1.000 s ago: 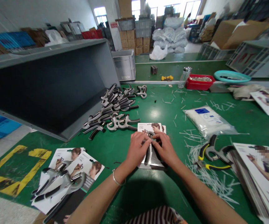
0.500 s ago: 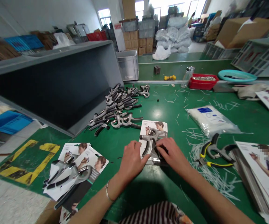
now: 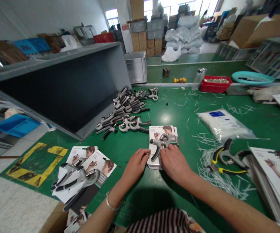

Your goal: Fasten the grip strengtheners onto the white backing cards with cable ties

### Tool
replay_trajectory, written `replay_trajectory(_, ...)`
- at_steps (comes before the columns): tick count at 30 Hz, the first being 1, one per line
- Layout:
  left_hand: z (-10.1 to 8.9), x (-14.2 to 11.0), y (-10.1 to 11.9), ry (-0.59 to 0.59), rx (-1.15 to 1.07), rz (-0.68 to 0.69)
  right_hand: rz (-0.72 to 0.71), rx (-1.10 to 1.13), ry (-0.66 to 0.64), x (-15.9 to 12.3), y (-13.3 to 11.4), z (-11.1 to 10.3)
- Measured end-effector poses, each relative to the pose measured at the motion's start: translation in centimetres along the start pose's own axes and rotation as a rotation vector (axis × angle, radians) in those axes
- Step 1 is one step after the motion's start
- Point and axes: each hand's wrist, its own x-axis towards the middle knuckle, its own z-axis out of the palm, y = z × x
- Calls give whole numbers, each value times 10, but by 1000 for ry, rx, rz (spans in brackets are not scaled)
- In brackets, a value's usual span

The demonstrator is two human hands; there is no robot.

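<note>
A grey and black hand grip exerciser (image 3: 156, 149) with a coil spring lies on a small stack of printed cards (image 3: 152, 131) in front of me. My left hand (image 3: 135, 165) is at the cards' left edge, thumb and fingers pinched together on a thin white strip (image 3: 150, 154) that looks like a cable tie. My right hand (image 3: 175, 161) is closed over the exerciser's right handle, its fingertips hiding that handle. To the left, more carded exercisers (image 3: 81, 181) lie overlapping near the table edge.
A pile of loose exercisers (image 3: 127, 108) spills from a tipped grey bin (image 3: 81, 136). On the right are yellow-handled pliers (image 3: 230, 171), scattered white strips (image 3: 224, 184), a plastic bag of strips (image 3: 224, 124) and a card stack (image 3: 273, 181). A red tray (image 3: 215, 87) stands farther back.
My left hand has drawn back from the exerciser to the cards' left edge, fingers now pinched. My right hand has closed further over the right handle. The view has shifted slightly.
</note>
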Motion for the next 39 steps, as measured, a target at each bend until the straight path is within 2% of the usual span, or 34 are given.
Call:
replay_trajectory(6,8,6,-5,96,-156,83,-11,494,28,-4,27,5)
replay_trajectory(10,13,10,-1,70,-210,105,-31,630,108,-9,36,13)
replay_trajectory(12,14,11,1,94,-240,89,12,663,164,-9,36,17)
replay_trajectory(14,16,11,1,111,-270,51,94,661,203,-9,35,20)
replay_trajectory(16,17,12,2,97,-314,-4,111,613,204,-9,35,21)
replay_trajectory(20,16,15,1,37,-421,-121,-16,405,148,-12,36,16)
replay_trajectory(26,17,15,1,14,-470,-168,-64,217,151,-12,33,8)
replay_trajectory(33,19,15,0,-1,-405,-115,-101,136,172,-9,29,4)
replay_trajectory(37,14,17,5,-3,-269,31,-123,220,184,-8,30,5)
replay_trajectory(39,9,18,9,-49,-203,94,-118,304,184,-8,31,8)
